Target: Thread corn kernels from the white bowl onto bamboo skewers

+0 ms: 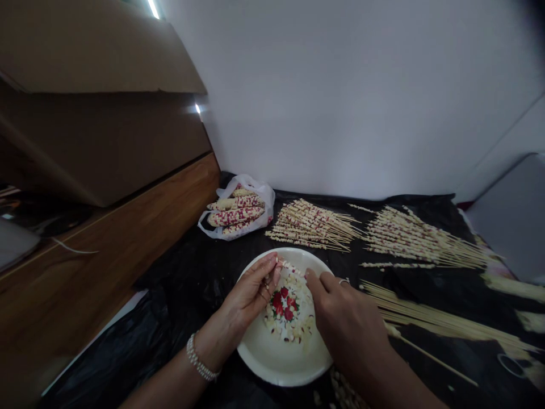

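Above a white bowl (276, 372), my right hand (347, 312) is closed around a skewer of corn kernels (292, 268). The pale and dark red kernels form a row pointing left. At the row's left end, my left hand (251, 289) pinches with thumb and fingertips, a pale corn kernel (277, 260) showing between them. Loose kernels (293, 329) lie in the bowl over a printed red flower. My right palm hides the rest of the held skewer.
A plastic bag (267, 196) of speckled corn cobs (236, 216) stands at the back. Filled skewers lie in two piles, one central (310, 224) and one right (404, 236). Bare sticks (426, 312) lie right, on black plastic sheeting (179, 295). A cardboard box (106, 136) stands left.
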A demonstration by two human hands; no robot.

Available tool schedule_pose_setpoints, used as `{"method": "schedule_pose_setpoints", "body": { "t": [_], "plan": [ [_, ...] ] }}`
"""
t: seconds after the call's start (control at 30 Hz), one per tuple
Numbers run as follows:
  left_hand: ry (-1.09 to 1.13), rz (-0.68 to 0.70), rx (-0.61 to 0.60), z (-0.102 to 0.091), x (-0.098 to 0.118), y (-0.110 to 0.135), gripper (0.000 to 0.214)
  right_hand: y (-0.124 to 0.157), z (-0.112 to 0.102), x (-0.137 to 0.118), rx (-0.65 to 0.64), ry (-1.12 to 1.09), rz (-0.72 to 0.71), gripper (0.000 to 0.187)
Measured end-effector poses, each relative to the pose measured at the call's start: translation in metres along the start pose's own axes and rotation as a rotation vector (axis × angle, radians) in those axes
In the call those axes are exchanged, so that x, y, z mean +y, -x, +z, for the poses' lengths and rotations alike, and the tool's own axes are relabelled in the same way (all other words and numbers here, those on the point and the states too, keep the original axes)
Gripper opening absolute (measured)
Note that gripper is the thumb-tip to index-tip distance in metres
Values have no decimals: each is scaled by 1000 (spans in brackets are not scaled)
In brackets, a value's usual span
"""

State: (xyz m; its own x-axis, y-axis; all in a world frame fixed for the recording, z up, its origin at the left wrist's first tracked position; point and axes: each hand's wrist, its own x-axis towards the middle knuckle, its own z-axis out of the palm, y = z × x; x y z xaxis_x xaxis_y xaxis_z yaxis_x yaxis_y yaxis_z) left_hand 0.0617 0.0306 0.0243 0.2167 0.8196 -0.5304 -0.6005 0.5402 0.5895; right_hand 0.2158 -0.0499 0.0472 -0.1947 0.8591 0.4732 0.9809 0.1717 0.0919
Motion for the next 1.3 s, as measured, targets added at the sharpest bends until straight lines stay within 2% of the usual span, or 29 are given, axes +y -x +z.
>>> {"method": "schedule_pose_setpoints", "body": {
  "t": [0.13,0.37,0.77,0.93,1.13,1.3],
  "plan": [
    [-18,1,15,1,1,1,24,1,1,0,19,-2,-9,35],
    [-32,-33,-39,1,2,2,13,0,-1,0,-35,-10,5,37],
    [25,-106,-28,0,4,1,17,0,-1,2,-3,-28,-3,37],
    [27,-156,-112,-2,7,2,16,0,-3,3,14,-27,-11,36],
    [-104,-142,-165,-7,14,1,17,-2,-7,7,-71,-88,10,31],
    [-225,-161,-255,-16,18,-4,14,-5,-12,18,-169,-169,21,25]
  ]
}}
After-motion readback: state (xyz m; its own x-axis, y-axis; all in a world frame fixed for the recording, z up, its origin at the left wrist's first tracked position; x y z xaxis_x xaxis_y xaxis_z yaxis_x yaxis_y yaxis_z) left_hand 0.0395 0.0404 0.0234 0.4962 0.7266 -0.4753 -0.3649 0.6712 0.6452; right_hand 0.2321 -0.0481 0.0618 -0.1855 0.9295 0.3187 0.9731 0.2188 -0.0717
